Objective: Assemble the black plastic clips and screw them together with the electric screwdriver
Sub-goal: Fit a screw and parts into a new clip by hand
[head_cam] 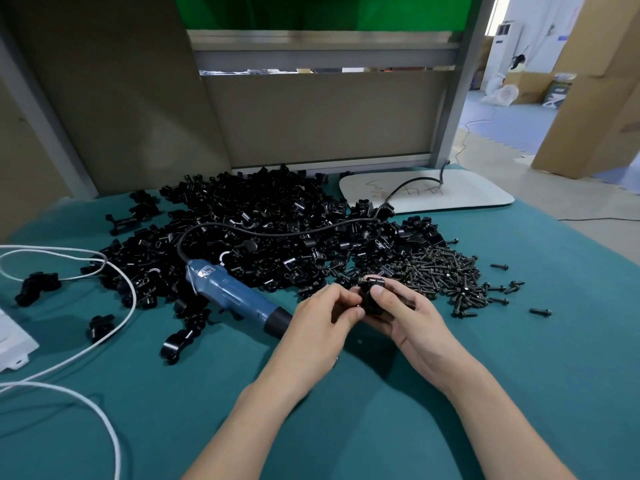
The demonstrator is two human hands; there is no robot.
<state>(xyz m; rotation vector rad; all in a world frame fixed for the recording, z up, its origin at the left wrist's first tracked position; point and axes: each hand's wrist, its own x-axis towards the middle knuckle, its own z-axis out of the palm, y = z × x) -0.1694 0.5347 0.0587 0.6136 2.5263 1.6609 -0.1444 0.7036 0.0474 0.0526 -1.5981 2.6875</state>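
In the middle of the green table (519, 393), just in front of the piles, both hands are together on one black clip (372, 295). The left hand (322, 317) pinches its left side, and the right hand (408, 317) holds it from below with the thumb on top. Behind them a big heap of clips (263, 216) reaches back to the grey panel (322, 119), and a heap of screws (446, 275) lies just to the right, with a few single screws scattered toward the table's right edge. The blue screwdriver (228, 292) lies tilted on the left, touching the heap; its tip is hidden behind the left hand. A white cable (119, 315) loops over the left side. Plain cloth stretches around the forearms and to the right of the screws. A white box (14, 337) is cut off by the left border. Much of the held clip is covered by fingers, so its shape is hard to make out.
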